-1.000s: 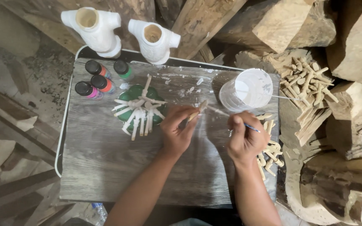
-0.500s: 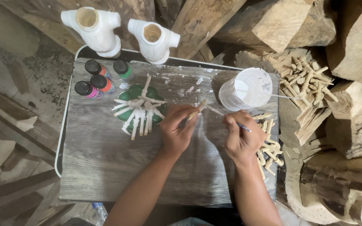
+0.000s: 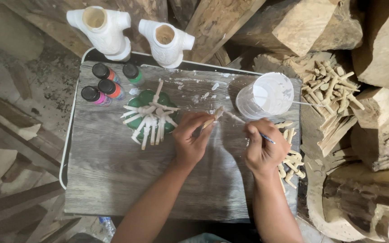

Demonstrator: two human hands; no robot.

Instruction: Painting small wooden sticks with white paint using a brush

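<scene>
Hands unmoved since earlier — left hand [image 3: 190,139] gripping wooden peg [image 3: 213,118], right hand [image 3: 262,148] pinching brush [image 3: 248,126], tip still on peg.

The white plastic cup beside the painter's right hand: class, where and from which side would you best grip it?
Probably grip the white plastic cup around its clear side wall, from the right: its open mouth holds white paint, and the right hand with its brush crowds the near side.
</scene>
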